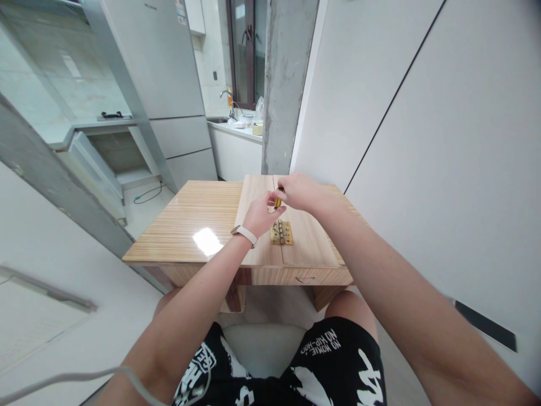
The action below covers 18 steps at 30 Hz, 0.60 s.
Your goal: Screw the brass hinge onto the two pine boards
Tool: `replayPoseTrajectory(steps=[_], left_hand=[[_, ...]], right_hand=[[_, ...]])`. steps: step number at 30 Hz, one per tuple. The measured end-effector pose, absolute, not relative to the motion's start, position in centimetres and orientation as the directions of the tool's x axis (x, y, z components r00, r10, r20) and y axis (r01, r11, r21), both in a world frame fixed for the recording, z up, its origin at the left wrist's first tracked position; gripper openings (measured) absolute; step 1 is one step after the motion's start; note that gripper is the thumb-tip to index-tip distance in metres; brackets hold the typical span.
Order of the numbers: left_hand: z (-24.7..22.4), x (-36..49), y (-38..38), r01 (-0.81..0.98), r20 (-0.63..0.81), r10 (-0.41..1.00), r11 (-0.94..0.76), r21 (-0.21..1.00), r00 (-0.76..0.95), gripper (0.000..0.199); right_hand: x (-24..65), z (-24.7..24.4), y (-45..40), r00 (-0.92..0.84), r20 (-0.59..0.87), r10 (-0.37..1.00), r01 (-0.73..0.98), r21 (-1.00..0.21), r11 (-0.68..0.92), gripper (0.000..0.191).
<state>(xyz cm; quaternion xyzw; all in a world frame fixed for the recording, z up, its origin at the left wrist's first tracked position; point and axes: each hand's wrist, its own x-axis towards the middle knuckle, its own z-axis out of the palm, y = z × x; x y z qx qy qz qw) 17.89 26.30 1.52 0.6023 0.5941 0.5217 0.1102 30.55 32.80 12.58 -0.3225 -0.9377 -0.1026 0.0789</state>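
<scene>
A screwdriver (278, 202) with a yellow and black handle stands nearly upright over the seam between two light wooden boards (313, 242). My right hand (299, 192) grips the top of its handle from above. Lower down, the fingers and thumb of my left hand (261, 215) close around the same screwdriver. Its tip and whatever lies beneath it are hidden by my hands. Just nearer to me, a brass hinge (281, 232) lies open flat across the seam, one leaf on each board.
The boards lie on a glossy wood-grain desk (203, 208) with a drawer handle (305, 280) at its front. A white wall panel (422, 141) rises close on the right. Behind stand a refrigerator (152, 62) and a sink counter (236, 149). A grey cable (84, 376) crosses the lower left.
</scene>
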Motion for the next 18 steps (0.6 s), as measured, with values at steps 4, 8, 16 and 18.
replayPoseTrajectory(steps=[4,8,16,18], left_hand=[[1.7,18.1,26.5,0.600,0.504,0.806,-0.245,0.761,-0.311,0.031],[2.0,18.3,26.4,0.574,0.506,0.787,-0.246,0.781,-0.352,0.025],[2.1,18.0,26.1,0.602,0.523,0.806,-0.278,0.748,-0.276,0.010],[1.9,17.7,26.3,0.618,0.539,0.805,-0.298,0.728,-0.247,0.007]], right_hand=[[30.3,12.3,32.9,-0.739,0.241,0.629,0.669,0.147,0.729,0.057],[30.0,11.6,33.0,-0.659,0.305,0.687,0.745,0.135,0.654,0.060],[30.2,11.2,32.5,-0.602,0.339,0.723,0.781,0.059,0.622,0.064],[30.6,11.7,32.4,-0.655,0.304,0.691,0.733,0.034,0.680,0.058]])
